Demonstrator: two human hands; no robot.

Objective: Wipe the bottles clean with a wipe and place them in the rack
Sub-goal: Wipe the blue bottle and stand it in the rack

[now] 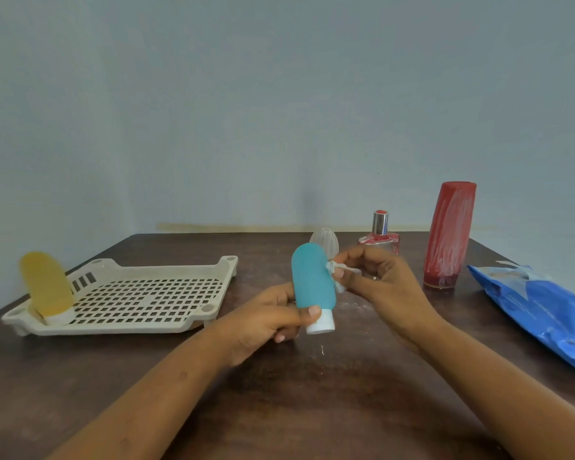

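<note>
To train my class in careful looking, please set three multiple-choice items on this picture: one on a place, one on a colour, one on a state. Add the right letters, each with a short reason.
1. Where is the yellow bottle?
A) in the rack, at its near left corner
B) on a shelf
C) in a hand

2. What colour is the bottle held in the left hand?
A) red
B) teal
C) clear

3. What is the right hand doing?
A) hanging idle, holding nothing
B) pinching a white wipe against the held bottle
C) gripping the yellow bottle

Key:
1 A: it stands cap down inside the rack's corner.
2 B: the teal bottle is gripped just above its white cap.
3 B: the fingers pinch the wipe at the bottle's side.
</note>
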